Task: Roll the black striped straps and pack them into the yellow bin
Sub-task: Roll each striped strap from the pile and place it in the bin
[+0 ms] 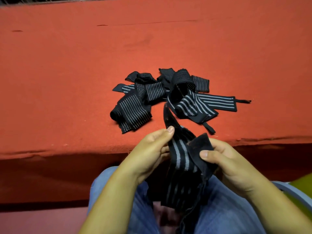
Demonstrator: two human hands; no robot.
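Observation:
A black strap with grey stripes hangs over my lap, held by both hands just in front of the table's near edge. My left hand pinches its left side with the thumb on top. My right hand grips a plain black end flap of the same strap. One end of the strap trails up toward a loose pile of several black striped straps in the middle of the red table. A sliver of the yellow bin shows at the lower right edge.
The red cloth-covered table fills most of the view, its front edge running just above my hands. My knees in blue jeans are below. A grey-blue rim lies beside the yellow bin.

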